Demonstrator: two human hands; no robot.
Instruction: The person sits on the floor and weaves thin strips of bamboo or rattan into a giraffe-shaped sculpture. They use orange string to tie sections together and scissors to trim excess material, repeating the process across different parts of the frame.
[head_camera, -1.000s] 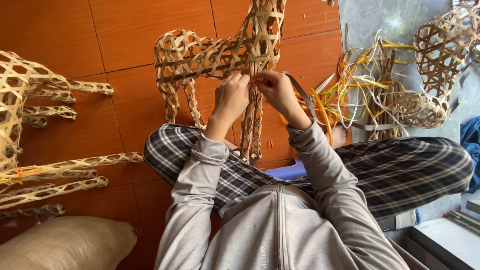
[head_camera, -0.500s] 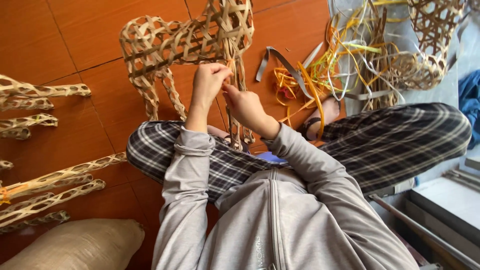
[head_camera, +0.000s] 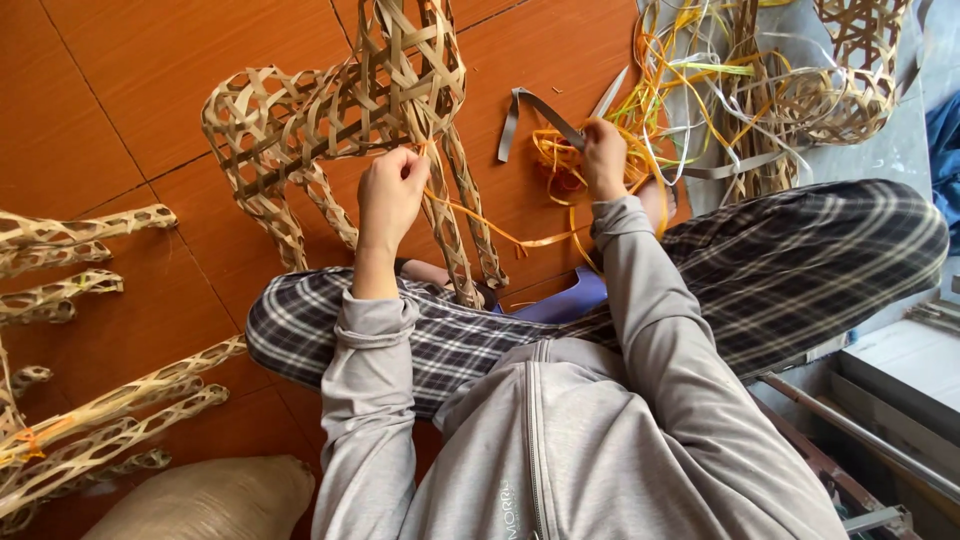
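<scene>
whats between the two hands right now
In the head view, an orange strip runs from the left hand at the woven frame toward the right hand, over bare floor.

Reddish-brown tiled floor (head_camera: 150, 100) with woven bamboo frames (head_camera: 80, 250), strip tangle (head_camera: 700, 90), perhaps a sack (head_camera: 210, 500).

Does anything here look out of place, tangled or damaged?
Nothing looks damaged. Only the loose strips on the floor beyond the right hand lie in a tangled heap. The left hand grips the woven frame, which looks intact.
</scene>
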